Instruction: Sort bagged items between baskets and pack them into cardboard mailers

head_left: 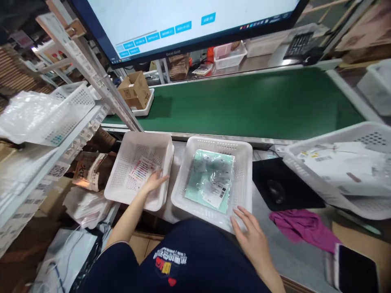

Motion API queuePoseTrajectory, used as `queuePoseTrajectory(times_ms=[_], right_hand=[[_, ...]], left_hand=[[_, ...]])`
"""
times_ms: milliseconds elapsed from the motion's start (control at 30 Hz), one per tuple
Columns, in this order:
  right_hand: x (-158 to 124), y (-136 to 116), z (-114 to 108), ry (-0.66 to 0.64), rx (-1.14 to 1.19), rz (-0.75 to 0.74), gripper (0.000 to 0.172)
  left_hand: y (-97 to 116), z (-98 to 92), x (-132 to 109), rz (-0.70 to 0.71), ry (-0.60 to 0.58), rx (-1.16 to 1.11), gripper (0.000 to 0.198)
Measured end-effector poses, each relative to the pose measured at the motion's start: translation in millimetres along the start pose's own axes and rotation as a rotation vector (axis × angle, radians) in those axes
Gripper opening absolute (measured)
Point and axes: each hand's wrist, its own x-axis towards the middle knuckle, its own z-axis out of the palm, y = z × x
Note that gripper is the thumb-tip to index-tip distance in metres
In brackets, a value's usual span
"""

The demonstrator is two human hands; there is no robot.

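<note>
My left hand [155, 181] reaches into the left white basket [122, 162], its thumb stretched out toward the basket's right wall. Beside its fingertips lies a flat packet with rows of coloured marks [141, 169]; whether the fingers touch it I cannot tell. My right hand [249, 228] is spread at the lower right corner of the middle white basket [242, 171], with nothing in its grasp. Inside that basket rests a mint-green item in clear plastic [195, 179], a white barcode label [215, 195] on its lower part.
Beyond the baskets runs a green conveyor belt [244, 103], with a monitor [195, 16] above. At right are a black mouse [275, 191], a purple cloth [305, 228], a phone [357, 268] and a basket of white packets [345, 203]. A metal shelf post [100, 81] stands left.
</note>
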Motion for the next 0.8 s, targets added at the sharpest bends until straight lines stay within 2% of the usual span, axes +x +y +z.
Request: queuePoseTrajectory(times_ms=[100,200,267,333,367,400,467,500,533,600,700,800], right_hand=[[8,-3,5,-0.011,0.004,-0.048,0.049],[12,-2,2,-0.031,0.011,-0.048,0.049],[10,1,-1,-0.039,0.013,-0.021,0.049],[8,5,-3,-0.041,0.017,-0.008,0.049],[6,6,-3,-0.041,0.018,-0.01,0.049],[5,7,-3,-0.042,0.017,-0.018,0.048],[3,6,-1,-0.043,0.009,-0.042,0.048],[3,5,-1,-0.04,0.005,-0.053,0.048],[2,4,0,-0.037,0.002,-0.062,0.048],[1,1,0,-0.024,0.0,-0.064,0.048],[-2,-1,1,-0.005,0.001,-0.058,0.044],[-2,1,7,0.015,0.006,-0.103,0.04]], left_hand=[[1,9.4,-21,-0.016,0.105,-0.042,0.043],[2,5.8,-27,0.018,0.245,-0.114,0.024],[7,0.8,-29,0.041,0.315,-0.174,0.025],[18,-3.3,-33,0.074,0.352,-0.231,0.036],[25,-5.2,-35,0.119,0.31,-0.256,0.043],[33,-7.5,-37,0.186,0.22,-0.272,0.051],[45,-14.5,-39,0.319,-0.029,-0.245,0.067],[48,-19.4,-39,0.337,-0.128,-0.171,0.071],[47,-25.1,-39,0.3,-0.183,-0.055,0.07],[35,-36.3,-39,0.108,-0.173,0.215,0.063],[2,-43.7,-38,-0.197,-0.186,0.511,0.063],[-23,-38.6,-37,-0.289,-0.275,0.627,0.055]])
